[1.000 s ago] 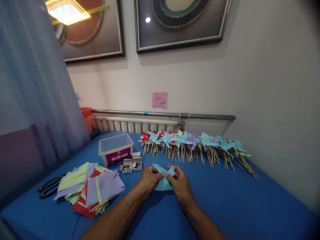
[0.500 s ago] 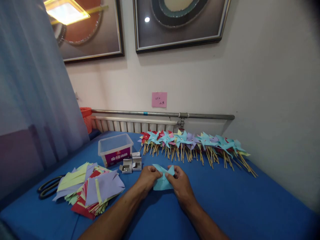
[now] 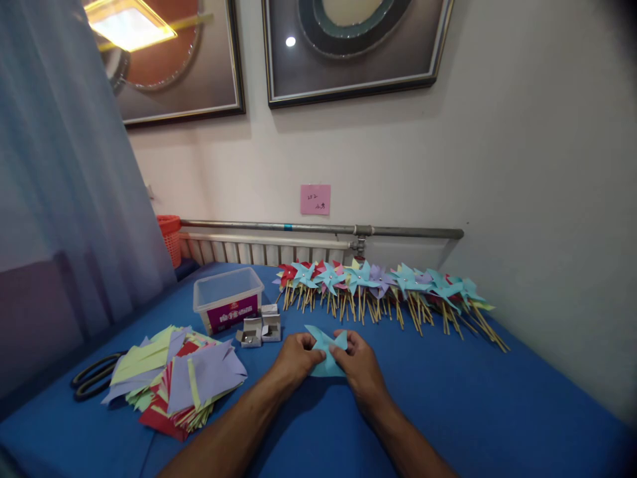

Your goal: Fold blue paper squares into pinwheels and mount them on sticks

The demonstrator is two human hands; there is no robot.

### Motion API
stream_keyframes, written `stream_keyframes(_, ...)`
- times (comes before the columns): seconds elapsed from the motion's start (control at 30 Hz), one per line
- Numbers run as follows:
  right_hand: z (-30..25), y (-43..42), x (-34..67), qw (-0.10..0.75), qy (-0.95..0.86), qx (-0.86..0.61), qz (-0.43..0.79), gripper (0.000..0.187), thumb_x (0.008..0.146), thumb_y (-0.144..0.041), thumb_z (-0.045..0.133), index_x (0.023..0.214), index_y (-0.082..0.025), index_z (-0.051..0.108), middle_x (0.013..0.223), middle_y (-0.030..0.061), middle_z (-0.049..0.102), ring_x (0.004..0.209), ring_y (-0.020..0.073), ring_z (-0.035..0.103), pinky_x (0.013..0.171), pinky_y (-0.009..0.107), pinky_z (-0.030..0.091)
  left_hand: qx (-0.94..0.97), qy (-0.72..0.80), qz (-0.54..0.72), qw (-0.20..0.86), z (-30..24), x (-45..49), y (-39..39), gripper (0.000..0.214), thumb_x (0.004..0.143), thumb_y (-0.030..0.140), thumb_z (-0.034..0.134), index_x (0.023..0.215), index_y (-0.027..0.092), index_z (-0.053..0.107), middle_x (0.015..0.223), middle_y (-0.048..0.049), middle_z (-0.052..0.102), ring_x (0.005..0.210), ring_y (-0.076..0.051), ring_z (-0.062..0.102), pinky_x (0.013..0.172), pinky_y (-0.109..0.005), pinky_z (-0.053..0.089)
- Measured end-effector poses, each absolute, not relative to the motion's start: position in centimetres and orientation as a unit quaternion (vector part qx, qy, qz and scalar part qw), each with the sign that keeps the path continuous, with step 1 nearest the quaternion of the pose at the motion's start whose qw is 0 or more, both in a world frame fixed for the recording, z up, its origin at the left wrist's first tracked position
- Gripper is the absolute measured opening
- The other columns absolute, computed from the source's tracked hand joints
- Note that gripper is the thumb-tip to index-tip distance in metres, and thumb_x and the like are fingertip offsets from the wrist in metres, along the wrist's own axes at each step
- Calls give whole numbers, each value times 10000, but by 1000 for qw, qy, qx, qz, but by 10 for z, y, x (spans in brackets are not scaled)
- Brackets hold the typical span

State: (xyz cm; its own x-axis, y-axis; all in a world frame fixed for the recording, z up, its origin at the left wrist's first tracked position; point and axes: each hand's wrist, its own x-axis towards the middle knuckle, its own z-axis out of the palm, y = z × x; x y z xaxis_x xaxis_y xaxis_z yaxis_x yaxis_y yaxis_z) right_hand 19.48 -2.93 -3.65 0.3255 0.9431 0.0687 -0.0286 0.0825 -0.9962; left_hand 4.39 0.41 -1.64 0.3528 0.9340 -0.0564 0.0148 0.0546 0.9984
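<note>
A light-blue paper pinwheel sheet (image 3: 326, 366) is held between my two hands above the blue cloth, with some of its corners folded toward the middle. My left hand (image 3: 297, 358) pinches its left side, the thumb pressing near the centre. On the right side, my right hand (image 3: 359, 362) grips a folded corner between thumb and fingers. The fingers behind the paper are partly hidden. Ahead and to the left stand two small open cardboard boxes (image 3: 250, 332) with small metal pieces inside.
Several finished pinwheels on sticks (image 3: 383, 282) lie in a row along the wall. At left are a pile of cut coloured paper (image 3: 204, 378), black-handled scissors (image 3: 94, 377) and a clear plastic tub (image 3: 227, 282). A red basket (image 3: 170, 239) stands near the radiator (image 3: 259, 252).
My left hand has shifted slightly right, its thumb now closer to the centre of the paper. My right hand keeps its grip almost unmoved.
</note>
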Motion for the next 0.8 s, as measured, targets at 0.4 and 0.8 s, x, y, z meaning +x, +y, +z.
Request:
stream_keyframes(0.4, -36, -27, 195, 612, -417, -541, 398, 444, 627, -407, 753, 1010, -219, 631, 754, 30, 735, 612, 215, 643, 570, 317, 481, 573, 422, 387, 587, -15, 44, 4, 198, 625, 229, 755, 617, 180, 564, 550, 50, 539, 489, -84, 415, 512, -239, 288)
stream_keyframes(0.8, -25, -36, 190, 601, -439, -537, 397, 414, 623, -403, 756, 971, -220, 627, 700, -4, 699, 596, 193, 617, 561, 297, 473, 572, 430, 401, 572, -16, 46, 4, 238, 620, 213, 730, 569, 198, 498, 501, 71, 479, 471, -74, 374, 497, -236, 240)
